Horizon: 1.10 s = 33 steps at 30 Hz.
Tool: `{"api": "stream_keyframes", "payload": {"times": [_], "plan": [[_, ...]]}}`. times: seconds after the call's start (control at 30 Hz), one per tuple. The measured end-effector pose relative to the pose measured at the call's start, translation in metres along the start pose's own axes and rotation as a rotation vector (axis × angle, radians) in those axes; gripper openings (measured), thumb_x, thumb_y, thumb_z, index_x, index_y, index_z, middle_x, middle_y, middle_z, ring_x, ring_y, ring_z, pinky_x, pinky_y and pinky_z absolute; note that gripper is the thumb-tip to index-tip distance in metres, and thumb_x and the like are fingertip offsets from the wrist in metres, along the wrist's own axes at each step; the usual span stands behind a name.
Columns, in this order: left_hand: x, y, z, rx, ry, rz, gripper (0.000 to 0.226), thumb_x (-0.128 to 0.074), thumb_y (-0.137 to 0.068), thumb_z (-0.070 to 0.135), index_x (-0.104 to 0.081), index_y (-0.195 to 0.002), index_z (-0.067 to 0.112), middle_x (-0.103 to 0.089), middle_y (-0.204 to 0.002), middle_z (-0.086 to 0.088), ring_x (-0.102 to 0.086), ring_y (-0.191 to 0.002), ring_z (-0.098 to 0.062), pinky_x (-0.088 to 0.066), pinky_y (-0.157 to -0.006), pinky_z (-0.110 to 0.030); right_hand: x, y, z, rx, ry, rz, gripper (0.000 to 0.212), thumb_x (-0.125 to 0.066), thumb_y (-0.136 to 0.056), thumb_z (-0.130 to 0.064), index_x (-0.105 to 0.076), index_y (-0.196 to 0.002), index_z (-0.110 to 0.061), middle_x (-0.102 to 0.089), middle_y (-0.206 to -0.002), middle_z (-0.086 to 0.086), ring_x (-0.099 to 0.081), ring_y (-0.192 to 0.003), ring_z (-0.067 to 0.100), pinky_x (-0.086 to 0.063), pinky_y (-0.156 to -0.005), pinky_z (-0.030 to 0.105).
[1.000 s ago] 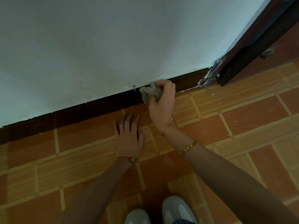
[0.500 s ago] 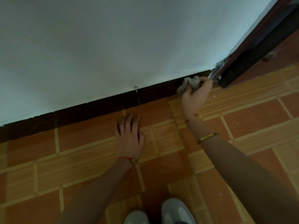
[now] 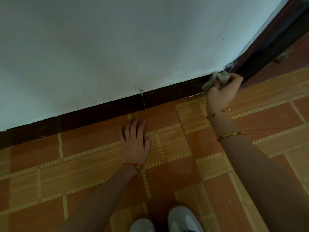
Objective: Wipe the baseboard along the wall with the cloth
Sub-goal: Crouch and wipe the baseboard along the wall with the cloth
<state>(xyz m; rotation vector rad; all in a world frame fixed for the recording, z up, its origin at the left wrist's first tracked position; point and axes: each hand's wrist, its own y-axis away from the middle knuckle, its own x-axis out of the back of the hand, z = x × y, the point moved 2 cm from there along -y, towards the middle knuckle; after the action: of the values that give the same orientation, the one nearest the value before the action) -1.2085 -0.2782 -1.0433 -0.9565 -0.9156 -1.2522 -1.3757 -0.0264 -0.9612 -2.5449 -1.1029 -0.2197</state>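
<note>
A dark brown baseboard (image 3: pixel 100 113) runs along the foot of the pale wall, rising from lower left to upper right. My right hand (image 3: pixel 220 94) grips a crumpled grey cloth (image 3: pixel 217 79) and presses it against the baseboard's right end, beside the dark door frame (image 3: pixel 267 46). My left hand (image 3: pixel 135 141) lies flat on the orange tiled floor, fingers spread, a short way in front of the baseboard's middle.
The door frame closes off the wall at the upper right, with more floor beyond it. My two white shoes (image 3: pixel 184 220) stand at the bottom edge. Orange tiles (image 3: pixel 50 164) stretch left and right of my arms.
My right hand has slid the cloth to the right along the baseboard, from near the middle joint to the corner by the door frame. The left hand has stayed planted.
</note>
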Motion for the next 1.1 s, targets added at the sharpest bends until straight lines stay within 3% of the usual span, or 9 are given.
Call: {"api": "stream_keyframes", "payload": {"times": [0.07,0.2,0.33,0.47,0.6,0.73,0.93,1.03,1.1], "plan": [[-0.001,0.000,0.000,-0.003,-0.005,0.004,0.053,-0.041,-0.096,0.029,-0.046,-0.147,0.014,-0.040,-0.153,-0.010,-0.037,-0.142,-0.031,-0.018,-0.120,-0.061,0.003,-0.005,0.006,-0.005,0.035,0.003,0.032,-0.048,-0.078,0.002,-0.046,-0.110,-0.002,-0.053,-0.115,0.018,-0.058,-0.105,0.024,-0.053,-0.091,0.038],[-0.002,0.000,0.000,-0.005,-0.005,0.010,0.053,-0.043,-0.096,0.028,-0.046,-0.146,0.014,-0.041,-0.153,-0.010,-0.036,-0.143,-0.030,-0.017,-0.120,-0.060,-0.006,0.014,0.018,-0.040,0.031,-0.156,0.038,-0.050,-0.077,0.007,-0.045,-0.110,-0.010,-0.050,-0.118,0.018,-0.060,-0.103,0.028,-0.057,-0.083,0.043],[-0.001,0.001,0.000,-0.017,-0.003,0.032,0.052,-0.041,-0.096,0.028,-0.047,-0.146,0.013,-0.042,-0.152,-0.011,-0.038,-0.141,-0.031,-0.019,-0.119,-0.061,-0.025,0.056,0.017,-0.043,0.057,-0.279,0.034,-0.057,-0.082,0.013,-0.046,-0.112,0.001,-0.047,-0.119,0.015,-0.057,-0.092,0.006,-0.055,-0.076,0.017],[-0.001,0.000,0.000,-0.008,0.002,0.026,0.052,-0.041,-0.096,0.028,-0.046,-0.146,0.014,-0.042,-0.152,-0.011,-0.038,-0.141,-0.032,-0.019,-0.119,-0.062,-0.035,0.078,0.014,0.008,0.067,-0.340,0.027,-0.060,-0.085,0.004,-0.048,-0.107,-0.005,-0.049,-0.115,0.015,-0.057,-0.099,0.023,-0.055,-0.083,0.032],[-0.001,0.000,0.000,-0.019,0.004,0.023,0.052,-0.042,-0.097,0.027,-0.046,-0.146,0.014,-0.041,-0.152,-0.011,-0.037,-0.141,-0.032,-0.019,-0.118,-0.062,-0.026,0.054,0.022,0.050,0.137,-0.287,0.030,-0.057,-0.079,0.011,-0.050,-0.106,0.002,-0.051,-0.114,0.020,-0.055,-0.100,0.024,-0.046,-0.081,0.010],[-0.001,0.000,-0.001,-0.010,-0.009,0.012,0.052,-0.039,-0.097,0.029,-0.045,-0.146,0.014,-0.040,-0.153,-0.011,-0.035,-0.142,-0.031,-0.019,-0.119,-0.061,-0.012,0.020,0.031,0.003,0.193,-0.209,0.039,-0.050,-0.069,0.018,-0.048,-0.106,0.006,-0.048,-0.116,0.023,-0.050,-0.098,0.023,-0.046,-0.084,0.025],[-0.002,0.000,-0.001,-0.008,-0.017,0.016,0.052,-0.040,-0.097,0.029,-0.047,-0.146,0.013,-0.042,-0.152,-0.011,-0.037,-0.141,-0.032,-0.020,-0.119,-0.061,-0.004,0.006,0.034,0.005,0.229,-0.153,0.041,-0.047,-0.064,0.018,-0.046,-0.104,0.010,-0.048,-0.113,0.027,-0.050,-0.099,0.031,-0.046,-0.081,0.027],[-0.001,0.000,0.000,-0.009,-0.012,0.016,0.051,-0.039,-0.097,0.029,-0.047,-0.145,0.013,-0.042,-0.152,-0.011,-0.038,-0.141,-0.032,-0.019,-0.119,-0.061,-0.010,0.023,0.023,0.004,0.204,-0.181,0.037,-0.051,-0.071,0.018,-0.047,-0.108,0.011,-0.049,-0.115,0.026,-0.047,-0.096,0.020,-0.037,-0.078,0.001],[-0.001,0.000,0.000,-0.007,-0.009,0.012,0.052,-0.039,-0.097,0.029,-0.046,-0.146,0.013,-0.041,-0.152,-0.011,-0.038,-0.141,-0.031,-0.019,-0.119,-0.061,-0.015,0.042,0.018,0.002,0.169,-0.268,0.034,-0.056,-0.078,0.015,-0.048,-0.110,0.008,-0.050,-0.115,0.020,-0.048,-0.097,0.015,-0.036,-0.077,-0.004]]}}
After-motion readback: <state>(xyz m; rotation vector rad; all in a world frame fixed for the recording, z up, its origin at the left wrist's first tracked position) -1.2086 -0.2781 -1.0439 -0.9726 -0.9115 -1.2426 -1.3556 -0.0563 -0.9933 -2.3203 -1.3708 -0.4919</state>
